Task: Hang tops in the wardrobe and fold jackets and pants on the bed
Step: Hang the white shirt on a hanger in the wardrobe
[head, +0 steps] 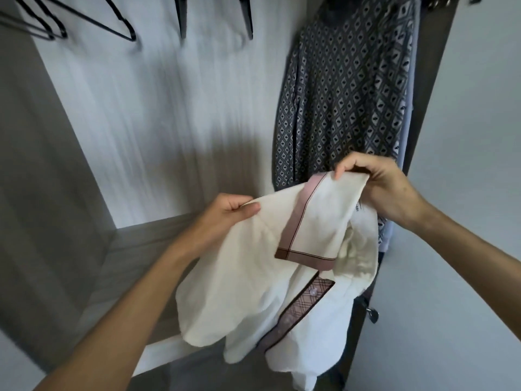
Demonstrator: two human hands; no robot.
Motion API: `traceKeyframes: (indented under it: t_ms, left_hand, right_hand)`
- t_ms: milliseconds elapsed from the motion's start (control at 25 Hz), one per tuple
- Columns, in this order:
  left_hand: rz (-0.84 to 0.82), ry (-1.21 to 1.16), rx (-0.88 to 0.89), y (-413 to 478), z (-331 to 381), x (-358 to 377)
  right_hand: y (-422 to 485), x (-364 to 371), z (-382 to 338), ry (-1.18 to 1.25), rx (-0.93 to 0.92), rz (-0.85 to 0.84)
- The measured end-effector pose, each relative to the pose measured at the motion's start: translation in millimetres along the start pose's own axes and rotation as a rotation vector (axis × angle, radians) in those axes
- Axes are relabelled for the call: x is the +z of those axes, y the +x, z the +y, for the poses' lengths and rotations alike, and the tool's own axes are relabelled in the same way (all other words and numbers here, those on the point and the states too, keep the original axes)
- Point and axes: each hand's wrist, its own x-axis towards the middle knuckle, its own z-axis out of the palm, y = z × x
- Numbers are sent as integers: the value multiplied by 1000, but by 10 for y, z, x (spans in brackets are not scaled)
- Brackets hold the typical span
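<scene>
White wardrobe back panel (169, 122), black hangers (181, 15) above, patterned top (346, 94) hanging right

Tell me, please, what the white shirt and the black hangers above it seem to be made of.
The white shirt looks like soft woven cloth, likely cotton or a blend, matte; it drapes and creases loosely, with pink trim along collar and placket. The black hangers are thin rods bent into shape, probably coated metal wire, though blur leaves plastic possible.

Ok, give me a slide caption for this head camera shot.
Both hands, left hand and right hand, hold up a white shirt before a wardrobe with empty hangers and a patterned top.
</scene>
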Motion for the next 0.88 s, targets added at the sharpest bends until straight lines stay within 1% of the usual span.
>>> traceKeyframes:
  t_ms: [80,120,200,280,360,440,520,600,640,720,760,800,880]
  left_hand:
    - [44,-45,-15,24,104,-30]
    - [78,-93,-50,28,171,-16]
    - [134,-148,-86,51,303,16]
    - [125,-116,-87,73,414,46]
    - [125,-72,-85,70,479,72]
    - [154,-67,-97,30,517,49]
    - [176,-62,-121,-44,510,-40]
    - [203,-56,-156,-114,476,-146]
    - [249,-25,-164,-134,433,-206]
    - [364,167,-143,-159,300,-293]
    - [419,276,-110,-187,222,-297]
    - [465,333,-55,-217,154,-268]
    - [485,279,91,-258,62,-139]
  right_hand:
    - [43,-48,63,-25,26,-4]
    - [47,-40,84,-85,1,12]
    - [-22,92,123,-278,-130,53]
    - [-169,395,149,-390,-298,57]
    - [-279,670,193,-343,-395,39]
    - [-310,788,238,-268,-431,28]
    - [-288,819,247,-200,-420,33]
    - [-221,804,204,-115,-330,100]
    - [-166,795,161,-69,-274,143]
    - [-37,780,71,-19,-204,186]
    - [19,784,31,-11,-195,178]
    - [67,785,-7,-4,-195,160]
    - [131,762,-50,3,-202,135]
